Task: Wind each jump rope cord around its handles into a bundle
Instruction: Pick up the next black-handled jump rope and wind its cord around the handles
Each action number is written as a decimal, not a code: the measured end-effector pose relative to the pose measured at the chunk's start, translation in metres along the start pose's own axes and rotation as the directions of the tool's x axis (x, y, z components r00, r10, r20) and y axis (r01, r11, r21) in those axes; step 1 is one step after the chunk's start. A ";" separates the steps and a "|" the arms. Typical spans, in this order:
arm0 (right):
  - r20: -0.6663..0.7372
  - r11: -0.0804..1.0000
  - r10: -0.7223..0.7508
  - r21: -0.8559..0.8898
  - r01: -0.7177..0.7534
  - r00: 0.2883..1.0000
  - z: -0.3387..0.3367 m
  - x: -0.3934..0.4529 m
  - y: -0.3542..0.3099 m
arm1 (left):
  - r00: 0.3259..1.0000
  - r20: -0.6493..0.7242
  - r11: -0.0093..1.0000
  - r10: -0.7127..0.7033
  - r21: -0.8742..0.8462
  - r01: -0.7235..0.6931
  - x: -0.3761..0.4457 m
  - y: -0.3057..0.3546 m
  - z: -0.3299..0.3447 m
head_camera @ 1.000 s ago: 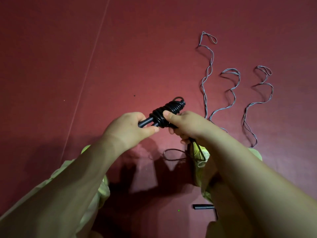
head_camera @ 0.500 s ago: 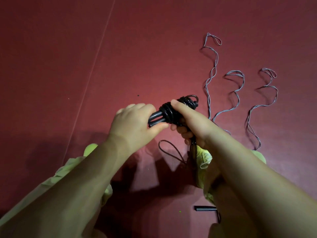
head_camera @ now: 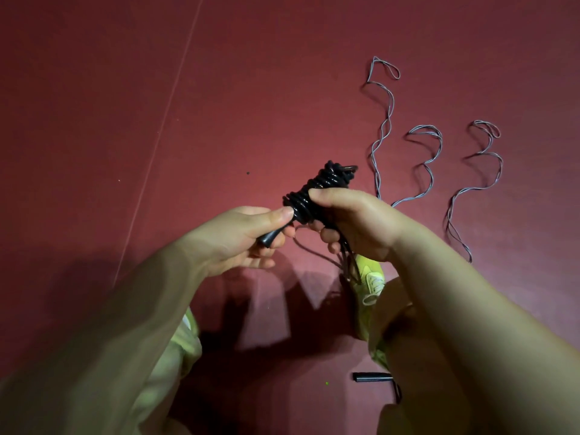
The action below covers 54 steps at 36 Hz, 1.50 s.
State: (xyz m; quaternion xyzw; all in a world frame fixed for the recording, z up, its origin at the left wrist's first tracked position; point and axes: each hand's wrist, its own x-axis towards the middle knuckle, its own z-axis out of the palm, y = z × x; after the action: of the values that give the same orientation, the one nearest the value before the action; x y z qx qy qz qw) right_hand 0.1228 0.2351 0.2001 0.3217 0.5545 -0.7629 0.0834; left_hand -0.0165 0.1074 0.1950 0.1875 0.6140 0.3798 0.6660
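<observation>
A black jump rope bundle [head_camera: 320, 186] is held above the red floor, its cord coiled round the handles. My left hand [head_camera: 238, 240] grips the near handle end [head_camera: 270, 238], thumb pressed against the coils. My right hand [head_camera: 354, 221] wraps round the bundle's right side, thumb on top of the coils, with the loose black cord [head_camera: 345, 255] running down from under its fingers. Grey jump rope cords [head_camera: 383, 133] lie in wavy lines on the floor at the right.
Red floor mat [head_camera: 251, 89] with a pale seam line [head_camera: 163, 120] on the left. My yellow-green shoes [head_camera: 370, 277] stand below the hands. A black handle [head_camera: 372, 377] lies on the floor near my right leg.
The bundle has turned in my hands. My left hand shifted lower onto the handle end. The loose cord loop below has been drawn in closer to my right hand.
</observation>
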 end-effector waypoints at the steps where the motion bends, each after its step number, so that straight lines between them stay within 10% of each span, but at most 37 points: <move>1: 0.001 1.000 0.009 -0.008 -0.009 1.000 -0.001 -0.001 0.000 | 1.000 -0.010 1.000 -0.002 0.012 0.003 0.001 -0.001 0.000; 20: -0.330 0.961 0.006 -0.258 -0.097 0.944 0.003 0.008 0.014 | 0.911 -0.348 0.908 0.222 0.414 -0.064 0.019 -0.014 -0.012; 33: -0.363 0.961 0.054 -0.233 -0.147 0.930 0.013 0.011 0.017 | 0.813 -0.314 0.496 0.490 0.868 0.037 0.009 -0.011 0.000; 39: -0.329 0.965 -0.070 -0.260 -0.019 0.942 0.011 0.013 0.016 | 0.982 -0.141 0.955 0.126 0.285 -0.082 0.007 -0.011 0.001; 44: -0.194 0.988 -0.123 -0.112 0.103 0.973 0.009 0.009 0.007 | 0.978 0.206 0.953 -0.037 -0.287 0.096 0.000 -0.001 -0.001; 49: -0.114 0.989 -0.129 -0.091 0.119 0.985 0.006 0.005 0.003 | 0.951 0.310 0.925 -0.011 -0.357 0.127 -0.001 -0.001 0.002; 54: -0.230 0.890 -0.078 -0.455 -0.036 0.970 0.004 0.003 0.004 | 0.969 0.187 0.971 -0.160 -0.145 0.188 0.004 -0.001 0.004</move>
State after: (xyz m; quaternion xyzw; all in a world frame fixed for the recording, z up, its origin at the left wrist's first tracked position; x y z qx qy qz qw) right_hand 0.1209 0.2307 0.1960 0.3778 0.7274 -0.5672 0.0799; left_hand -0.0123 0.1111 0.1924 0.1105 0.5346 0.3505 0.7610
